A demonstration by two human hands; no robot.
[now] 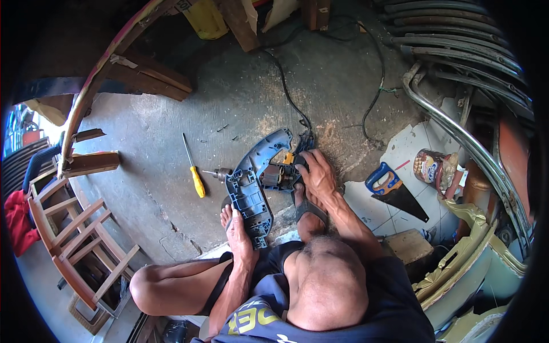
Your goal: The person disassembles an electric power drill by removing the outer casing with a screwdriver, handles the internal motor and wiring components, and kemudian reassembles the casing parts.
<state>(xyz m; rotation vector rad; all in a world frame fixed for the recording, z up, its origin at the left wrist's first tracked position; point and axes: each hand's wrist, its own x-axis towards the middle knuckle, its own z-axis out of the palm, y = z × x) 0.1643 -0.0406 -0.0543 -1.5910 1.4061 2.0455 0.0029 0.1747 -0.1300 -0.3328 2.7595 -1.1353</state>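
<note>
A power drill lies opened up in front of me, its blue casing in two halves. My left hand (237, 233) grips the lower edge of the ribbed casing half (250, 200), whose inner side faces up. Behind it, the curved handle part of the other half (267, 150) reaches away from me. The drill's motor (273, 175) sits exposed beside a small yellow part (289, 158). To the left pokes out the metal chuck (222, 173). My right hand (320, 176) closes over the dark end of the drill by the motor; its fingertips are partly hidden.
Left of the chuck lies a yellow-handled screwdriver (196, 177), near several loose screws (222, 127). A black cord (286, 86) runs away across the concrete. On the right are a handsaw (394, 188), a tin (430, 166) and metal chair frames (440, 120). Wooden chair frames (74, 234) stand left.
</note>
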